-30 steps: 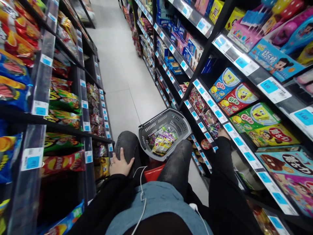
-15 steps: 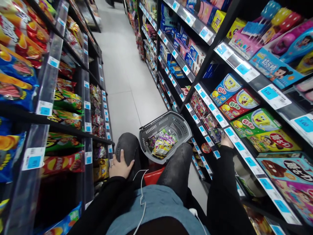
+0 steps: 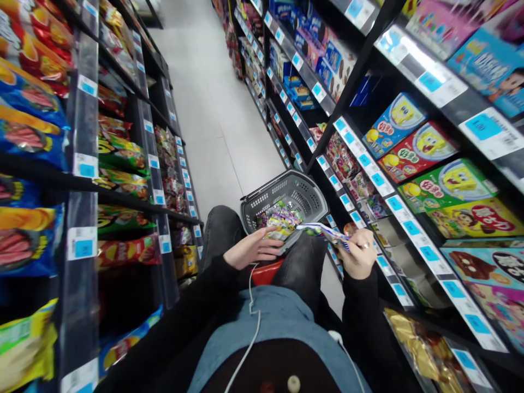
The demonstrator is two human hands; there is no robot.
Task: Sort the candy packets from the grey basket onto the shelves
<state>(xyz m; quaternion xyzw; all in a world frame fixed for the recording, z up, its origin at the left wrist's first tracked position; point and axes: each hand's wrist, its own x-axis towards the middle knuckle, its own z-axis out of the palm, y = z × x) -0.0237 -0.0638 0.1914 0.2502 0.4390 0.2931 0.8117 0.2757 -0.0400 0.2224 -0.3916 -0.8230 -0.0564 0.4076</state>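
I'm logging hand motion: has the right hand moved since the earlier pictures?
Yes: the right hand, holding a packet, has come out of the shelf toward the basket.

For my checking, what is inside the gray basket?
Inside the gray basket lie packets with yellow, purple and green colors. The left hand partly covers them, and what lies beneath the top ones cannot be seen.

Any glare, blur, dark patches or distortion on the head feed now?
Head view: glare whitens part of the upper-right shelf edge; the packet in the right hand looks smeared, its print unreadable; the lower-left shelf gap sits near black; shapes stretch toward the frame's borders.
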